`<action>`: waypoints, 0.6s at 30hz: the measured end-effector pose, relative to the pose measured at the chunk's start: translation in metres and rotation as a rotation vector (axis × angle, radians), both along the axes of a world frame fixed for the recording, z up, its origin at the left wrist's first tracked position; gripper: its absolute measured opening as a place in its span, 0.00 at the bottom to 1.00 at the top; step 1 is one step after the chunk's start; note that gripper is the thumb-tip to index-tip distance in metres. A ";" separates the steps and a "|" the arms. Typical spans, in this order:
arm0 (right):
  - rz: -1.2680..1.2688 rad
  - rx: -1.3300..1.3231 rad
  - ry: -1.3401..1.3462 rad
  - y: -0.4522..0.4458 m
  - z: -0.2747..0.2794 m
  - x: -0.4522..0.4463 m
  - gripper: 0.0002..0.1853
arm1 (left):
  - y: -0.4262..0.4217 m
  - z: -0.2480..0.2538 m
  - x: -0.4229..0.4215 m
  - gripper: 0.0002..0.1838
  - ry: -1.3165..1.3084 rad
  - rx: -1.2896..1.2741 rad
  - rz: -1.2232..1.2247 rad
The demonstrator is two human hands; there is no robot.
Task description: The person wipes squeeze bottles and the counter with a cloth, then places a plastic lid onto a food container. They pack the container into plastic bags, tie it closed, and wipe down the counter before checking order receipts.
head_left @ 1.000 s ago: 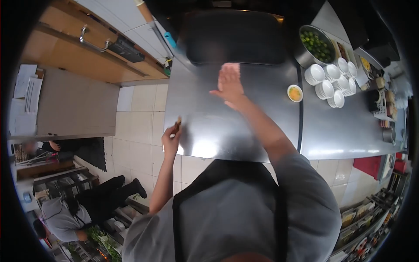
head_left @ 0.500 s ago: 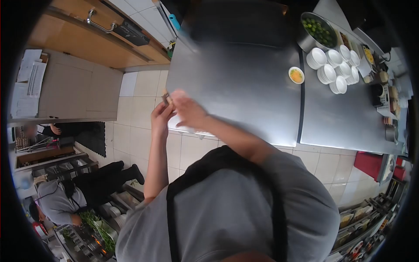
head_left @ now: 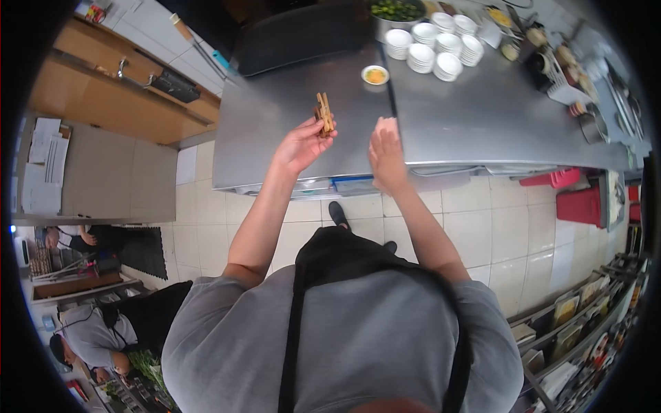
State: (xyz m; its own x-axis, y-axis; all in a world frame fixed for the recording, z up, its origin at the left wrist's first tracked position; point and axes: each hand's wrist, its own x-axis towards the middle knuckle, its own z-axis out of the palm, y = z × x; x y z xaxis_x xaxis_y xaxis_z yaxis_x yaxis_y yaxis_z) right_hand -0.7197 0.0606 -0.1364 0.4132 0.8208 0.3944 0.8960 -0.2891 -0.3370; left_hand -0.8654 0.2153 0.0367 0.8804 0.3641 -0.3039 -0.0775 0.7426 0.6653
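Observation:
My left hand (head_left: 306, 146) is raised over the front of the steel counter (head_left: 275, 113), its fingers closed around some narrow brown wooden pieces (head_left: 324, 113) that look like clothespins. They stick up past the fingertips. To the right, my right hand (head_left: 387, 158) is near the counter's front edge, its fingers lying over a flat pale pink thing (head_left: 387, 124) whose kind I cannot make out. Beyond both hands stands a white bowl (head_left: 375, 75) with yellow-orange and green contents.
Stacked white bowls (head_left: 421, 56) and a metal pot of green produce (head_left: 398, 10) stand at the back right. A black tray-like surface (head_left: 303, 38) lies at the back left. A co-worker (head_left: 103, 323) stands at lower left. Red bins (head_left: 577, 205) sit at right.
My hands have moved apart; the left is shifted right with the wooden pieces, the right further right with the pink thing. The view has shifted, and I stand further right along the counter.

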 end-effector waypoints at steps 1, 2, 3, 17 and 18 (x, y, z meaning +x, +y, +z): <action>-0.026 -0.177 -0.276 -0.019 -0.005 -0.006 0.24 | -0.016 0.001 0.007 0.15 -0.005 0.003 -0.022; -0.053 -0.177 -0.280 -0.036 -0.001 -0.010 0.24 | -0.031 0.001 0.014 0.15 -0.001 0.040 -0.050; -0.046 -0.224 -0.523 -0.053 0.005 -0.012 0.24 | -0.046 0.001 0.023 0.15 0.001 0.076 -0.081; -0.751 0.294 0.692 -0.282 0.074 0.160 0.20 | -0.175 -0.015 0.159 0.14 0.091 0.140 -0.459; -0.751 0.299 0.663 -0.270 0.081 0.173 0.20 | -0.178 -0.012 0.171 0.14 0.079 0.147 -0.485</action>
